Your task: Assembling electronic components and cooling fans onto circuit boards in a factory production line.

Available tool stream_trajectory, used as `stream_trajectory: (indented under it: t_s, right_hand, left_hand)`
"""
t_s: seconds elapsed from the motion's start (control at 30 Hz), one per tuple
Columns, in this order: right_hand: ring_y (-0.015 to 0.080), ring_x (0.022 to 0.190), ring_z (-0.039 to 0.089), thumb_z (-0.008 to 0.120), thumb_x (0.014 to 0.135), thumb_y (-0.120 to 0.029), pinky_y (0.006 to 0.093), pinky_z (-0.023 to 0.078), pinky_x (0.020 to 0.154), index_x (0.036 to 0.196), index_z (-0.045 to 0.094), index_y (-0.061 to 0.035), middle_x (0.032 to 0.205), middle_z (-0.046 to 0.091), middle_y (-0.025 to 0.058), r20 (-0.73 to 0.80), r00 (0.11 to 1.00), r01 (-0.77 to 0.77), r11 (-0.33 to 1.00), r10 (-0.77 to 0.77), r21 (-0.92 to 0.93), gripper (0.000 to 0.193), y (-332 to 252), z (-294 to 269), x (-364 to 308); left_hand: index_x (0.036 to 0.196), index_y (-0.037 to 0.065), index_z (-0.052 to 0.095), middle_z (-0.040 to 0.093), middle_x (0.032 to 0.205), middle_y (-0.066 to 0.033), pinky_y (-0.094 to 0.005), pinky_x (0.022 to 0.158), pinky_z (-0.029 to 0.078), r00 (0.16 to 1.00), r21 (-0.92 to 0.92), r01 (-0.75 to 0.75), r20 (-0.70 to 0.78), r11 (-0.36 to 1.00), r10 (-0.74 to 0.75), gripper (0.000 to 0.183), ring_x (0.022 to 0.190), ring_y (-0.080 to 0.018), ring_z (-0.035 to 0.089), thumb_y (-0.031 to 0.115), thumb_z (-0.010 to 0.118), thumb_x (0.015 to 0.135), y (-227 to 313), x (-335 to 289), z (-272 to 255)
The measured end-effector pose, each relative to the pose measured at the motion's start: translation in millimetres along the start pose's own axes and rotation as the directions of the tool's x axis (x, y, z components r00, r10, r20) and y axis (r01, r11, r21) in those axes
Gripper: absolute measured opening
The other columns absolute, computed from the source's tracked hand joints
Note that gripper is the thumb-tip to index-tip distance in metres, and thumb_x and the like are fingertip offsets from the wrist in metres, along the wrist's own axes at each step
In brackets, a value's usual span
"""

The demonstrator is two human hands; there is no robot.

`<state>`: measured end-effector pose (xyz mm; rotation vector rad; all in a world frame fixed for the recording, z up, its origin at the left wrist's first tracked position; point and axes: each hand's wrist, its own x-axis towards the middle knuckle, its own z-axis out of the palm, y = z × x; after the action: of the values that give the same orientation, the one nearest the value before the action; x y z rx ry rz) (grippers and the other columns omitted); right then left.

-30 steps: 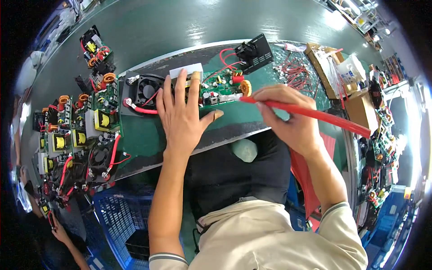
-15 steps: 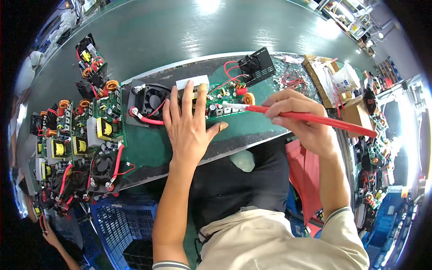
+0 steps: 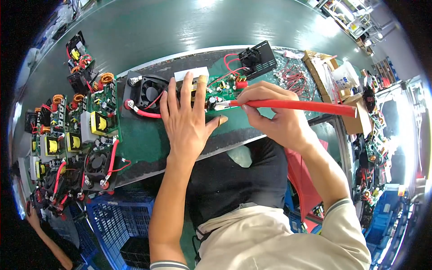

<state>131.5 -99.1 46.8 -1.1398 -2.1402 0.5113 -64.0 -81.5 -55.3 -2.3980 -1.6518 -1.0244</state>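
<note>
My left hand lies flat with fingers spread over a green circuit board, covering its left part. In my right hand is a brush with a long red handle, pinched between thumb and fingers. Its pale tip reaches the board's near edge beside small capacitors, close to my left thumb. Left of the board sits a black fan with a thick red cable. Thin red wires join the board to a black slotted panel. My right fingers hide the board's right end.
Several assembled boards with fans crowd the left side. To the right lie a bundle of red wires, a cardboard box and more boards. A blue crate stands below. Another person's arm shows at lower left.
My right hand has moved left with the brush, bringing its tip further left along the board's near edge. The view has shifted slightly. My left hand stays spread on the board.
</note>
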Motion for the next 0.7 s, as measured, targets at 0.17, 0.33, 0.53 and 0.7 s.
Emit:
stream_trajectory:
  t_s: [0.17,0.33,0.53,0.7]
  right_hand:
    - [0.0195,0.084,0.067,0.066,0.079,0.009,0.0311,0.054,0.075,0.095,0.069,-0.0008,0.093,0.069,0.0096,-0.192,0.976,-0.094,0.995,0.098,0.03,0.019,4,-17,-6]
    - [0.0206,0.085,0.068,0.067,0.078,0.008,0.0312,0.054,0.075,0.096,0.068,-0.0016,0.093,0.069,0.0093,-0.035,0.997,-0.072,0.997,0.071,-0.039,0.021,-1,-19,-22]
    - [0.0217,0.086,0.068,0.066,0.078,0.011,0.0303,0.054,0.078,0.095,0.067,-0.0008,0.097,0.069,0.0111,-0.342,0.928,0.071,0.973,-0.144,-0.218,0.021,30,-34,-20]
    - [0.0238,0.088,0.068,0.067,0.078,0.007,0.0349,0.055,0.077,0.099,0.066,-0.0023,0.096,0.069,0.0125,-0.279,0.959,0.047,0.999,-0.05,-0.019,0.022,14,-53,-39]
  left_hand:
    - [0.146,0.014,0.043,0.039,0.15,-0.0089,-0.0536,0.113,0.025,0.999,0.024,0.018,0.027,1.0,-0.018,0.096,0.138,-0.0385,0.035,0.049,0.082,0.066,-2,-4,0]
    - [0.146,0.013,0.044,0.038,0.15,-0.0092,-0.054,0.112,0.026,1.0,0.046,0.003,0.019,0.999,-0.004,0.096,0.137,-0.0386,0.035,0.052,0.081,0.066,2,-6,-4]
    - [0.145,0.01,0.044,0.039,0.149,-0.0133,-0.0544,0.112,0.029,0.993,0.063,-0.002,0.114,0.998,-0.005,0.093,0.136,-0.0409,0.036,0.046,0.083,0.068,0,-3,2]
    - [0.141,0.008,0.05,0.037,0.15,-0.0181,-0.0506,0.114,0.031,0.989,0.008,0.083,-0.121,0.997,-0.082,0.078,0.138,-0.0404,0.036,0.029,0.084,0.074,-17,20,-59]
